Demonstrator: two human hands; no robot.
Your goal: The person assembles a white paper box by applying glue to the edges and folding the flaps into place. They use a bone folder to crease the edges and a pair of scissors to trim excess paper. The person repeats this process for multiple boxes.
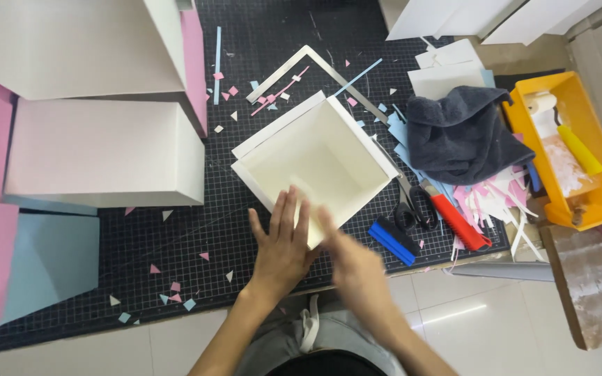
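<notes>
- Head view: open white square box (315, 163) sits mid-tabletop on the black cutting mat (175, 244).
- Left hand (283, 244) lies flat, fingers spread, against the box's near corner.
- Right hand (353, 261) is blurred beside it; grip apparently open.
- Scissors (412, 205) lie just right of the box.

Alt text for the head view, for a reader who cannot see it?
Two bare hands, left hand and blurred right hand, press on the near wall of an open white box on a black cutting mat strewn with paper scraps. Scissors, a dark towel and an orange bin lie to the right.
</notes>
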